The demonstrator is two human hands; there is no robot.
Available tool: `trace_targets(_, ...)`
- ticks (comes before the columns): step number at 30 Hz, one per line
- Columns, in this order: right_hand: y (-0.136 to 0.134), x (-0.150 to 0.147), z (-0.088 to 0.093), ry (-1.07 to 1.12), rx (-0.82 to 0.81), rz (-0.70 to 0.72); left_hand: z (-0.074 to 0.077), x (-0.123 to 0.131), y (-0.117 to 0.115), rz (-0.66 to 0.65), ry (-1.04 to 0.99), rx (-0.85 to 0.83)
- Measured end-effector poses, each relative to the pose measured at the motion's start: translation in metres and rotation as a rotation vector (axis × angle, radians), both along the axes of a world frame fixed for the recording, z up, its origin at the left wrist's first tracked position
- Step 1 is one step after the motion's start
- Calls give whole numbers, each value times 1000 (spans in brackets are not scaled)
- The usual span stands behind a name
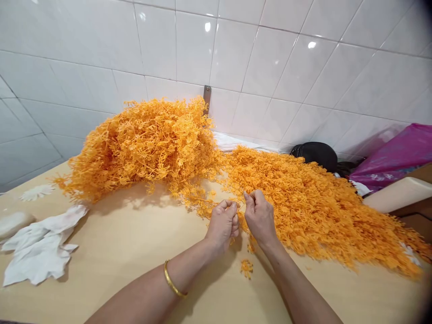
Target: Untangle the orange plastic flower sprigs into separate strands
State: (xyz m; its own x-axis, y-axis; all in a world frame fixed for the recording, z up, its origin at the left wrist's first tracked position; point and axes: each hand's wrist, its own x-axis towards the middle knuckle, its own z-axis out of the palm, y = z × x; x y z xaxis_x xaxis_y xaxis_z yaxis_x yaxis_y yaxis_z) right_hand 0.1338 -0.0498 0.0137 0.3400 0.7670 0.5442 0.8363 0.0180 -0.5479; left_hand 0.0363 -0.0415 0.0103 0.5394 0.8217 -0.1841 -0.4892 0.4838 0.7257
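Near the middle of the table, my left hand point(223, 224) is closed in a pinch on a thin orange sprig point(205, 201) whose stem runs off to the left. Just right of it, my right hand point(259, 217) is also closed, thumb against forefinger; what it pinches is too small to make out. The two hands are close together but apart. A tall heap of orange artificial sprigs point(148, 146) rises at the back left. A wide, lower pile of orange pieces point(313, 207) spreads to the right. One loose orange piece point(246, 268) lies below my hands.
Crumpled white cloth point(43, 245) and a pale rounded object point(14, 224) lie at the left of the table point(135, 252). A black object point(315, 154), a purple bag point(398, 155) and a cream-coloured object point(400, 194) are at the back right. A tiled wall stands behind.
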Motion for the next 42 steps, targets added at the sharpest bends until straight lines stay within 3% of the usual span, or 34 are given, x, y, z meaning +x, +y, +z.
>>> trace_targets(2,1,15,3,69,-2,-27,0,-4,-1,-6,-3,10)
trace_targets(5,-2,54,15,226,30,-262,-4,-13,-3,12,23,2)
trace_targets(7,-7,77,27,175,117,-366,-9,-15,-5,30,32,-28)
trace_targets(10,-14,83,41,8,98,-193,-17,-13,-6,18,11,-42)
trace_targets(13,-18,64,40,-155,22,26,-22,-12,-2,39,3,20)
trace_targets(20,-35,20,-6,-337,-249,392,-10,-26,12,106,71,117)
trace_targets(23,-34,20,-22,-456,-265,340,-7,-30,17,150,123,116)
trace_targets(26,-27,30,-26,-427,-255,225,-8,-31,21,214,121,89)
trace_targets(32,-19,36,-11,86,-255,298,-8,-31,20,227,190,231)
trace_targets(34,-17,36,-6,190,-229,299,-6,-30,17,116,189,224)
trace_targets(36,-15,38,-2,229,-200,291,-5,-29,12,-80,197,231)
trace_targets(38,-13,39,0,245,-183,301,-5,-27,7,-216,244,309)
trace_targets(40,-13,39,0,268,-206,323,-5,-26,3,-170,317,435)
trace_targets(42,-15,36,-1,309,-273,364,-6,-26,2,-26,383,548)
